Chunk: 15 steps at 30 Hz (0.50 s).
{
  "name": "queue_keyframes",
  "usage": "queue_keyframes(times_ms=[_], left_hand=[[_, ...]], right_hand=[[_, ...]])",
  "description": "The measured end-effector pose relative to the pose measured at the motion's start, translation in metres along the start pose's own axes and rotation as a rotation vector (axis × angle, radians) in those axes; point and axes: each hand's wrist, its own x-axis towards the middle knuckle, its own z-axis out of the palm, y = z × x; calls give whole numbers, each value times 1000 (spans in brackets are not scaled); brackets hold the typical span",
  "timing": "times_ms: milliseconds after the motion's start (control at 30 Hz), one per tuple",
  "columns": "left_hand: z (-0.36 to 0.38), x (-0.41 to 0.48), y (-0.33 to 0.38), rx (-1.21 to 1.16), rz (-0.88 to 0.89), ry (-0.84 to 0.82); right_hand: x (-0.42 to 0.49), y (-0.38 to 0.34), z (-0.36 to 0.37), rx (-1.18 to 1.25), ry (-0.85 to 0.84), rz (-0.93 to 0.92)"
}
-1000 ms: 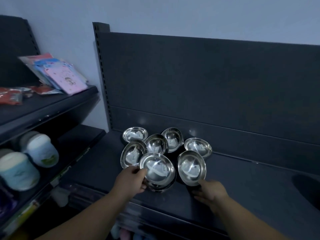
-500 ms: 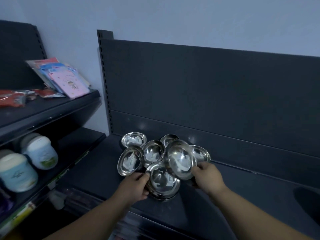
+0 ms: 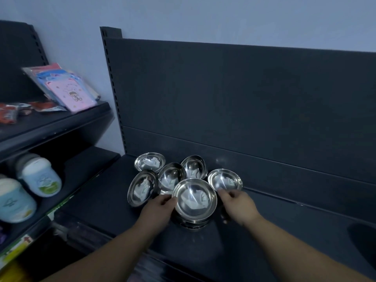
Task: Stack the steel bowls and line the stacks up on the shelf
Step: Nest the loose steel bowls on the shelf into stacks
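Several shiny steel bowls lie clustered on the dark shelf (image 3: 284,231), close to its back panel. At the front of the cluster a short stack of bowls (image 3: 194,199) stands with the top bowl facing up. My left hand (image 3: 157,211) grips the stack's left rim. My right hand (image 3: 237,204) is just to the stack's right, with its fingertips at the front edge of a single bowl (image 3: 224,180); a grip on that bowl cannot be made out. Other loose bowls (image 3: 142,187) lean tilted behind and to the left.
A second shelving unit stands on the left. It carries pink and blue packets (image 3: 70,92) on top and pale blue tubs (image 3: 39,177) below. The shelf front edge (image 3: 183,261) runs close under my forearms. A dark round shape (image 3: 364,241) sits at far right.
My right hand lifted the right front bowl, carried it left and set it into the bowl held by my left hand. That hand then moved right toward the far right bowl.
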Motion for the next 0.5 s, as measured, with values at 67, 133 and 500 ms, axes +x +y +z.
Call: queue_keyframes(times_ms=[67,133,500], left_hand=[[1,1,0,28,14,26],[3,0,1,58,31,47],[12,-1,-4,79,-8,88]], right_hand=[[16,10,-9,44,93,90],[33,23,-16,132,138,176],[69,39,-5,445,19,281]])
